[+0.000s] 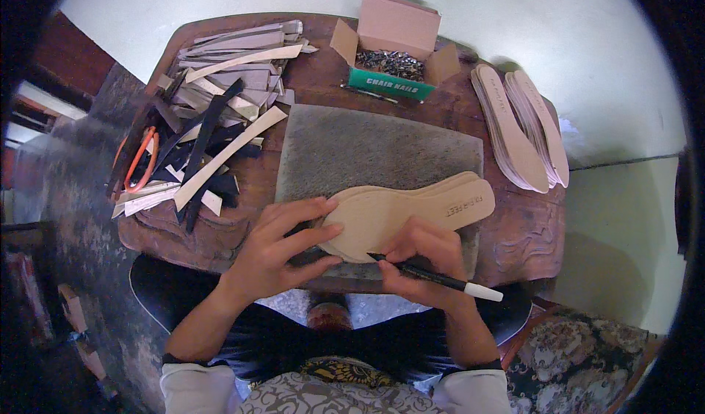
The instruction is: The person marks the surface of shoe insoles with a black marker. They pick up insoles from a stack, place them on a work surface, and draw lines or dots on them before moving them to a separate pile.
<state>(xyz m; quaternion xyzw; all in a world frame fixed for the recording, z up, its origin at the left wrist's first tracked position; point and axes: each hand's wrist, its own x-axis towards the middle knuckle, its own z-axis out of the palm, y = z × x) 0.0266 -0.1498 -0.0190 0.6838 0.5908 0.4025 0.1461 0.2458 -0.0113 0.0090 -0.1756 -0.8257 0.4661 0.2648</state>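
Observation:
A short stack of beige shoe insoles (396,207) lies on a grey mat, wide end to the left and printed heel end to the right. My left hand (277,249) holds the wide end, its fingers spread along the rim and the thumb at the near edge. In my right hand (429,256) is a black marker pen (426,273) with a white end pointing to the lower right. Its dark tip meets the near edge of the insoles, close to the wide end. The right fingers are closed round the pen and partly cover the stack.
The grey mat (367,142) lies on a carved wooden table (525,249). At the back stands an open green box (389,83) of nails. Two stacks of insoles (507,127) sit at the right. Offcut strips (231,127) and orange-handled scissors (142,160) lie at the left.

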